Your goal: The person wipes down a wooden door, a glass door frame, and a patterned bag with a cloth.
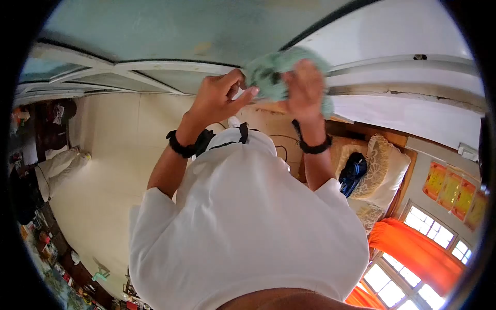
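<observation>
A pale green cloth [266,64] lies bunched against the glass and white frame in front of me. My right hand [305,90], blurred by motion, grips the right part of the cloth and presses it to the surface. At the cloth's left edge is my left hand [219,98], its fingers curled and its thumb reaching toward the cloth. The left fingertips are partly hidden, but they appear to pinch the cloth's edge. Both wrists wear black bands. Above the hands stretches a greyish glass pane [170,31] bordered by a white frame [155,65].
To the right stands a wooden seat with a lace-covered cushion [380,160] and a dark blue bag [353,173] on it. Orange curtains [418,253] hang by a window. Another person's legs [64,168] show at the left, near cluttered shelves. Pale floor [103,206] spreads below.
</observation>
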A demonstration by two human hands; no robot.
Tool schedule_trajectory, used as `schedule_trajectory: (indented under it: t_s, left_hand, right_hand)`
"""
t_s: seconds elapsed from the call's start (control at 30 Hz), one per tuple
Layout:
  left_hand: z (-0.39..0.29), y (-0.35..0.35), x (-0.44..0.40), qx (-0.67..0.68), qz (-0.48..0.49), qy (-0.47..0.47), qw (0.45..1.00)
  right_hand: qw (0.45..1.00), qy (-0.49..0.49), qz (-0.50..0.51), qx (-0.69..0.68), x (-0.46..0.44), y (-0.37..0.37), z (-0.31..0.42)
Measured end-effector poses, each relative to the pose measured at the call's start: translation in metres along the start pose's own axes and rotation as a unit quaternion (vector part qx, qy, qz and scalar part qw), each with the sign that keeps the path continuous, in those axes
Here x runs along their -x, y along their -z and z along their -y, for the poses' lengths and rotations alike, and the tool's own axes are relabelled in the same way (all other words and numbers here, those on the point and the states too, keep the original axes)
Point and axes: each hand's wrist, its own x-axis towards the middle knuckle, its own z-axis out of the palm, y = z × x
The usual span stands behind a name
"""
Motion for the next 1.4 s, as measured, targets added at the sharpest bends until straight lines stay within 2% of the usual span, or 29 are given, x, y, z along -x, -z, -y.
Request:
schedule_trajectory:
  t_s: [0.13,0.2,0.27,0.33,0.43,0.5,0.57,0.73,0.8,0.93,1.07,1.13,1.23,1.33,1.4]
  left_hand:
    - [-0.081,0.065,0.019,0.124,-0.097,-0.256,0.954]
    - [-0.116,0.112,0.033,0.086,-0.044,-0.332,0.938]
    - [-0.135,0.148,0.049,0.04,0.013,-0.391,0.919]
    - [-0.141,0.164,0.062,0.029,0.07,-0.393,0.916]
    - [-0.14,0.175,0.073,0.027,0.114,-0.375,0.92]
    - [-0.138,0.18,0.078,0.024,0.131,-0.366,0.921]
    - [-0.136,0.183,0.084,0.028,0.144,-0.354,0.924]
    - [-0.133,0.195,0.095,0.027,0.161,-0.339,0.927]
    - [-0.133,0.198,0.099,0.027,0.168,-0.33,0.929]
    - [-0.132,0.203,0.099,0.033,0.184,-0.323,0.928]
    - [-0.131,0.202,0.096,0.04,0.2,-0.311,0.928]
    - [-0.131,0.201,0.097,0.039,0.212,-0.299,0.93]
    - [-0.135,0.203,0.103,0.028,0.222,-0.289,0.931]
    - [-0.14,0.204,0.106,0.017,0.23,-0.276,0.933]
    - [-0.142,0.206,0.107,0.016,0.24,-0.263,0.935]
  right_hand:
    - [0.983,-0.025,-0.178,0.037,-0.056,0.032,-0.011]
    - [0.964,-0.053,-0.261,0.028,-0.093,0.032,0.007]
    - [0.962,-0.04,-0.268,0.043,-0.09,0.02,0.009]
    - [0.961,-0.031,-0.27,0.05,-0.076,0.004,0.01]
    - [0.978,-0.012,-0.2,0.047,-0.031,-0.031,0.009]
    - [0.995,-0.062,-0.072,-0.028,-0.017,-0.046,0.034]
    - [0.998,-0.053,0.037,-0.005,0.008,-0.073,0.045]
    - [0.994,-0.068,0.058,-0.059,0.038,-0.097,0.057]
    - [0.989,-0.09,0.099,-0.066,0.042,-0.103,0.065]
    - [0.986,-0.136,0.072,-0.06,0.03,-0.11,0.083]
    - [0.984,-0.108,0.082,-0.12,-0.004,-0.139,0.109]
    - [0.986,-0.06,0.049,-0.149,-0.022,-0.166,0.124]
    - [0.984,-0.048,0.082,-0.152,-0.058,-0.19,0.152]
    - [0.985,0.006,0.095,-0.143,-0.071,-0.213,0.16]
    - [0.985,-0.038,0.078,-0.151,-0.064,-0.227,0.166]
